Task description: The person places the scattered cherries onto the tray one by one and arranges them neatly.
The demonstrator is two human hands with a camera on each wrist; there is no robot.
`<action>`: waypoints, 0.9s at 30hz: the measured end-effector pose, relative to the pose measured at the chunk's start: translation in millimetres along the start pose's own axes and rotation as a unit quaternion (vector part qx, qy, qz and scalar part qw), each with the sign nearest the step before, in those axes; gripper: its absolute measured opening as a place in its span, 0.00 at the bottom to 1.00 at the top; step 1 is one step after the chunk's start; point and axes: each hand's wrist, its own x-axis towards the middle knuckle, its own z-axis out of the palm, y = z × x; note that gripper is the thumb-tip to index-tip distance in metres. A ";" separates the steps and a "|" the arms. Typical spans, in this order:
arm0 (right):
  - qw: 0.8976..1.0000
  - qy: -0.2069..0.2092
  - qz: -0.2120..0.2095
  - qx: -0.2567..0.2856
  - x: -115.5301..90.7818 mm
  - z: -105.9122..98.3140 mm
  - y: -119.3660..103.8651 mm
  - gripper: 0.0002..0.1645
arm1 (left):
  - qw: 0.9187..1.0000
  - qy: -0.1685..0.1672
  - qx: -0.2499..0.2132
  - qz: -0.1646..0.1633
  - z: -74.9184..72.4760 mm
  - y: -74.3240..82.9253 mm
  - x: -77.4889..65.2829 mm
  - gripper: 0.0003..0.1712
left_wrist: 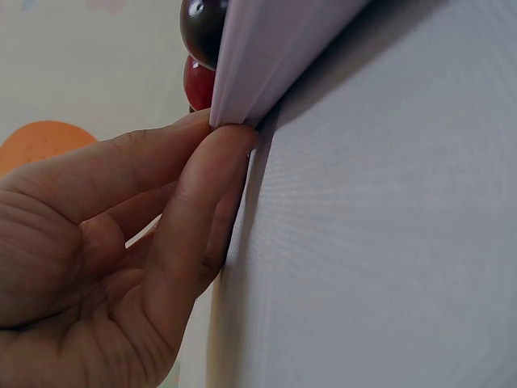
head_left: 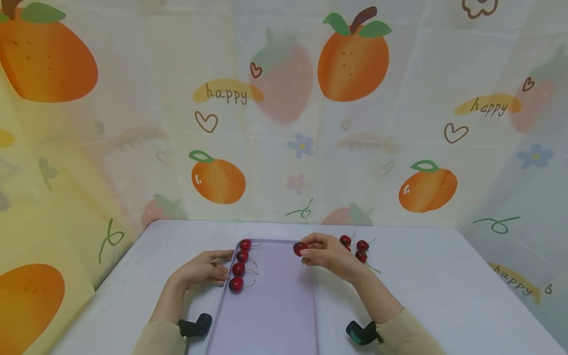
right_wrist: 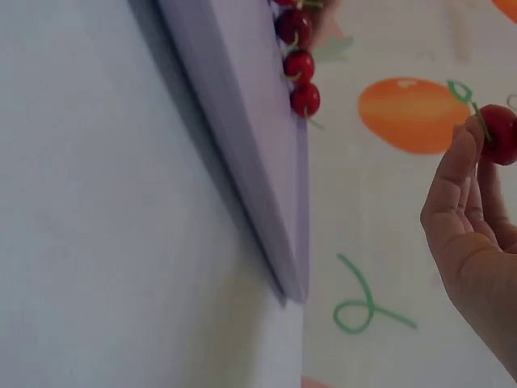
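Note:
A pale purple tray (head_left: 275, 305) lies lengthwise on the white table. Along its left edge runs a column of several dark red cherries (head_left: 238, 269), their stems pointing right. My left hand (head_left: 199, 268) holds the tray's left rim, with thumb and forefinger meeting at the edge (left_wrist: 234, 113) in the left wrist view. Above the tray's far right corner, my right hand (head_left: 330, 255) pinches a single cherry (head_left: 300, 249) between thumb and fingers. That cherry (right_wrist: 501, 135) shows its green stem in the right wrist view.
Right of the tray, several more cherries (head_left: 362, 245) lie on the table, partly hidden behind my right hand. A fruit-printed cloth (head_left: 284, 148) hangs behind the table (head_left: 426, 296). Dark wrist devices (head_left: 195, 326) sit at both sleeves.

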 end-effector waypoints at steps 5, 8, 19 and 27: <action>1.000 -0.005 0.006 0.000 10.9 21.1 1.3 0.21 | 1.000 -0.002 0.000 0.005 -0.5 -0.6 0.5 0.40; 1.000 -0.012 0.009 -0.004 16.1 33.8 2.0 0.24 | 1.000 -0.003 -0.002 0.007 -0.8 -0.8 0.6 0.40; 0.999 0.011 0.020 -0.033 30.7 71.6 -1.1 0.22 | 1.000 -0.002 -0.003 0.006 -1.8 -0.9 1.2 0.40; 0.997 0.006 0.033 -0.073 34.3 100.4 3.2 0.19 | 1.000 0.006 0.008 -0.001 -0.5 -0.6 1.6 0.40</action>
